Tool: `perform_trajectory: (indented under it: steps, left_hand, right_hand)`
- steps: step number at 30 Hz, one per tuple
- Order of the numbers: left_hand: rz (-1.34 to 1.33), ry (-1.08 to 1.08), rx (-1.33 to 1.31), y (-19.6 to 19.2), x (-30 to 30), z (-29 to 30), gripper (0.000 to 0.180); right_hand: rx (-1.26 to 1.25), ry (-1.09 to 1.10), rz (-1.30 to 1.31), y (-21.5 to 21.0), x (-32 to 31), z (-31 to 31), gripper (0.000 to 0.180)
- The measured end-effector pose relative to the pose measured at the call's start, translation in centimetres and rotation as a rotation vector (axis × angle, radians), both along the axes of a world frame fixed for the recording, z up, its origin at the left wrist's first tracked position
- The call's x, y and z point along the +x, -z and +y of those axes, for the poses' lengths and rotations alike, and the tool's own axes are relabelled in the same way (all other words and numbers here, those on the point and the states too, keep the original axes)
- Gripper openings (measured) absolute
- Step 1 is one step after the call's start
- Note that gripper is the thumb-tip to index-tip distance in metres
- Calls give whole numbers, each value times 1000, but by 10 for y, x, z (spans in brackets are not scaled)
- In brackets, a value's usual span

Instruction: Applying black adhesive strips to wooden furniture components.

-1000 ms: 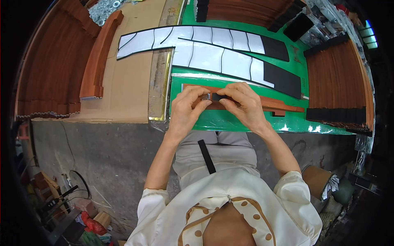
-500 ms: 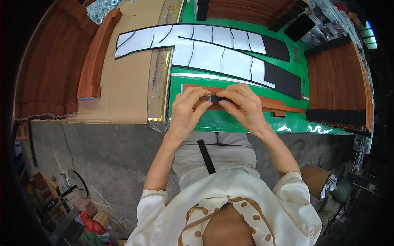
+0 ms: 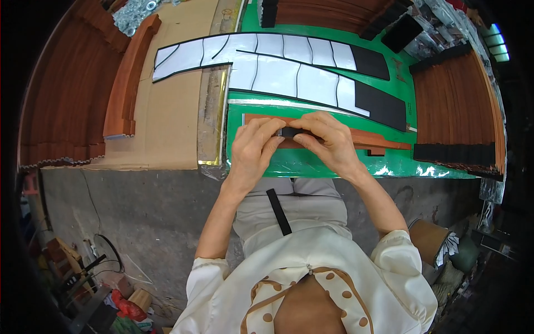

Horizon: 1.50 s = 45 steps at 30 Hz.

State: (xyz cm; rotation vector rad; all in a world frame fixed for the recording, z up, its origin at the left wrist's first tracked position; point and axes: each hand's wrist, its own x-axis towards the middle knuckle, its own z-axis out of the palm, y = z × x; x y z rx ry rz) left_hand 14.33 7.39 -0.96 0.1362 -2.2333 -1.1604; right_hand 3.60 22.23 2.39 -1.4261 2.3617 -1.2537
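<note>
Over the near part of the green tabletop (image 3: 239, 158), both hands pinch a short black strip (image 3: 290, 132) between them. My left hand (image 3: 254, 147) has its end by thumb and fingertips; my right hand (image 3: 328, 139) grips it just to the right, covering part of it. Beneath them lies a long reddish-brown moulded piece (image 3: 364, 139), its right end reaching toward a stack. Whether the strip touches this piece I cannot tell. Another black strip (image 3: 279, 211) rests on my lap.
Beyond my hands lie white-faced black sheets (image 3: 278, 75) with peeling sections. Brown moulded pieces are stacked at the left (image 3: 67, 94), right (image 3: 453, 100) and far side (image 3: 334, 14). A single brown piece (image 3: 125, 83) lies on cardboard (image 3: 172, 122). A black phone-like slab (image 3: 401, 33) sits far right.
The whole view has shifted slightly. My right fingers have closed in a little toward the left ones along the black strip. Both hands keep their pinch.
</note>
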Motion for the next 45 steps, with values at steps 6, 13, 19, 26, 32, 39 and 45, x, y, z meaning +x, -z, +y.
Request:
perform_trajectory:
  steps: [6, 13, 19, 26, 32, 39, 45]
  left_hand:
    - [89, -12, -270, 8, -3, 3, 31]
    - [93, -70, -528, 5, 0, 6, 28]
    - [-70, 3, -269, -15, 6, 5, 25]
    - [-253, 346, -453, -70, -89, 19, 19]
    - [-538, 735, -658, -18, -163, 55, 20]
    - [-688, 712, -731, -3, -174, 61, 20]
    - [-698, 697, -737, -4, -171, 63, 23]
  right_hand:
    - [-81, 2, 174, 6, -1, 18, 26]
    - [-119, 11, 375, 12, 1, 19, 32]
    - [-74, 48, 268, -11, -56, 60, 25]
    - [462, -18, 399, 22, -160, 114, 17]
    - [557, -192, 642, 53, -176, 112, 14]
    - [492, -239, 643, 56, -178, 118, 4]
    - [424, -226, 665, 57, -179, 120, 4]
